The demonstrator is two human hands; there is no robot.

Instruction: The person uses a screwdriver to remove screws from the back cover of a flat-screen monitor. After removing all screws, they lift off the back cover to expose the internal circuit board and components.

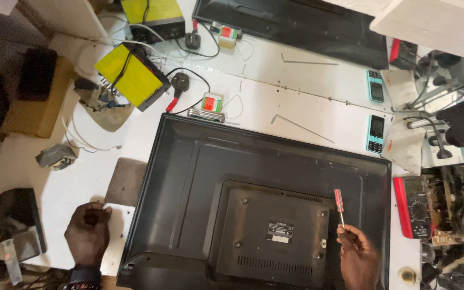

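A black flat-panel television (200, 177) lies screen-down on the white table (296, 96), its back cover up. My right hand (356, 252) rests over the lower right of the back cover and pinches the metal shaft of a screwdriver (339, 207), whose red handle points up and away. My left hand (88, 232) is curled into a loose fist on the table just left of the television's lower left corner; whether anything small is inside it is hidden.
Two yellow-topped boxes (130, 78) with cables and plugs sit at the back left. A second black panel (296, 27) lies at the far edge. A mobile phone (375, 133), a red multimeter (414, 207) and tool clutter fill the right side.
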